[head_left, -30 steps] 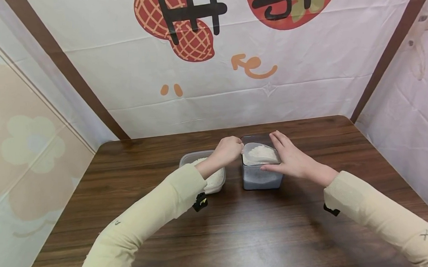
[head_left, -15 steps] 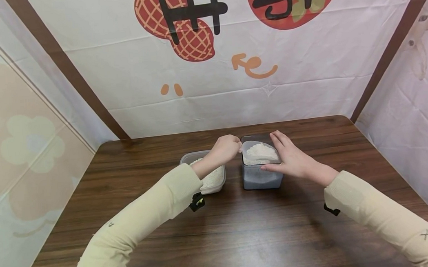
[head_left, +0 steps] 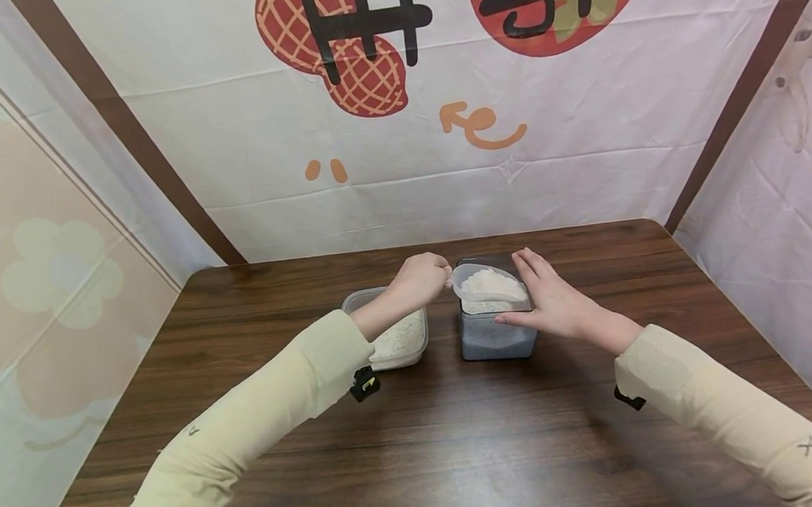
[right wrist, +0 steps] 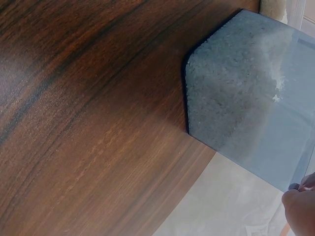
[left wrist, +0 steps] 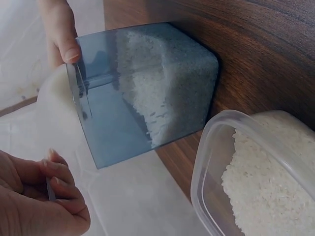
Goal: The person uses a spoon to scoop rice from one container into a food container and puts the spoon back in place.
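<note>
My left hand (head_left: 418, 280) pinches the handle of a translucent scoop (head_left: 469, 291), heaped with white rice (head_left: 491, 283). The scoop is over the opening of a blue-grey see-through storage container (head_left: 498, 337). Through its wall in the left wrist view, rice (left wrist: 147, 88) shows partway up. My right hand (head_left: 555, 299) holds this container at its rim, thumb along the near edge and fingers toward the far right corner. In the left wrist view, curled fingers of my left hand (left wrist: 44, 196) surround the thin handle, while the scoop's bowl (left wrist: 56, 103) lies beyond the container's rim.
Left of the storage container stands a clear plastic tub (head_left: 425, 345) of rice, partly hidden under my left forearm. Both sit on a dark wooden table (head_left: 418, 454). A printed fabric curtain (head_left: 269, 176) hangs behind the table's far edge.
My left hand has moved slightly left and up, drawing the filled scoop the same way, so its bowl now overlaps the container's left rim. The right hand and both containers stay put.
</note>
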Motion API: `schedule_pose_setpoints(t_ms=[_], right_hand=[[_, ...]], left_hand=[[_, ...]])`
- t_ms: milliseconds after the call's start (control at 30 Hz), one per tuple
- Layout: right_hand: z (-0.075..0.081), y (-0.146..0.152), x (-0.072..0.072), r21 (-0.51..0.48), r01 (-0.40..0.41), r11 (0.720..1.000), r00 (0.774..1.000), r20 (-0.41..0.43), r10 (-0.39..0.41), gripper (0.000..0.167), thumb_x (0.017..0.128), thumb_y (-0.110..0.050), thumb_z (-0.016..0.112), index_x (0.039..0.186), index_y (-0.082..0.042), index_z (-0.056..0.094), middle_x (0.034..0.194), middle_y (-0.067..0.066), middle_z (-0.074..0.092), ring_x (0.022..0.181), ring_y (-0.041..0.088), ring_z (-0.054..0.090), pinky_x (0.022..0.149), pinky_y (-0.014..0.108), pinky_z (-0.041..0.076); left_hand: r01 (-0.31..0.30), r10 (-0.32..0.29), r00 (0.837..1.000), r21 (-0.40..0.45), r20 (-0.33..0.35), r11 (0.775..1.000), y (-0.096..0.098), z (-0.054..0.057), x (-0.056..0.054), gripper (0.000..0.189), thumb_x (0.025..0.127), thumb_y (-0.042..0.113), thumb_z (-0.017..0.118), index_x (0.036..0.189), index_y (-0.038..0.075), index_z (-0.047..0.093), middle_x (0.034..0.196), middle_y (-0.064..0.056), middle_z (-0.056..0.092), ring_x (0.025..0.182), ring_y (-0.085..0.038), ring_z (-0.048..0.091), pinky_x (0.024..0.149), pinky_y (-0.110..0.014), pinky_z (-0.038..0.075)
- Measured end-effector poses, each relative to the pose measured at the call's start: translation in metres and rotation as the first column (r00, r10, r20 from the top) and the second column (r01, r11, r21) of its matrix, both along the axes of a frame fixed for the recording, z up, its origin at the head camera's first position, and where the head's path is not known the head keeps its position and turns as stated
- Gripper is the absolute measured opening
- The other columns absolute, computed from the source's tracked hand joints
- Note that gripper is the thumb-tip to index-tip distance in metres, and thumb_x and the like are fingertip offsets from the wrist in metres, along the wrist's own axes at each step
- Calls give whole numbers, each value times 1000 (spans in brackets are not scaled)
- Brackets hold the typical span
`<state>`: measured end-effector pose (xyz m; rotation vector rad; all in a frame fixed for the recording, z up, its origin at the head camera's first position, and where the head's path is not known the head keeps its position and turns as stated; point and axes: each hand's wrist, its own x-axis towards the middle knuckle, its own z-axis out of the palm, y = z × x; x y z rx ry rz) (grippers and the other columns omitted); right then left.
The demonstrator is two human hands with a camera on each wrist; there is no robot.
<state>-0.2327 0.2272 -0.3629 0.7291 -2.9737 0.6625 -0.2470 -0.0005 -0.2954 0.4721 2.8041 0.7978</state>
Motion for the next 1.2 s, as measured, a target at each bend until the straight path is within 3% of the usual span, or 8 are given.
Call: schedule_pose_setpoints(t_ms=[567, 833, 1200], right_hand=[[0, 1, 1, 8, 9, 1000, 1000, 29, -9, 107, 74, -64, 59, 143, 3, 11, 149, 19, 6, 137, 32, 5, 105, 49, 19], [0, 0, 1, 2, 11, 1000, 1000, 13, -11, 107, 74, -61, 61, 143, 4, 11, 149, 20, 7, 137, 33, 5, 105, 49, 18], [1, -1, 3, 7, 26, 1000, 999, 21, -26, 107, 74, -64, 59, 143, 3, 12, 149, 18, 7, 137, 30, 5, 106, 47, 19]], left_hand=[[-42, 41, 999, 52, 18, 998, -14, 4, 4, 31, 92, 11, 36, 95, 4, 66, 90, -7, 64, 78, -18, 51, 70, -28, 41], [-58, 58, 998, 87, 9, 995, -24, 8, 5, 27, 91, 11, 39, 86, 2, 64, 77, -5, 59, 74, -16, 49, 65, -25, 37], [-64, 65, 998, 167, -1, 984, -48, 9, 9, 25, 90, 8, 37, 80, 2, 60, 72, -6, 52, 68, -16, 44, 64, -27, 35]])
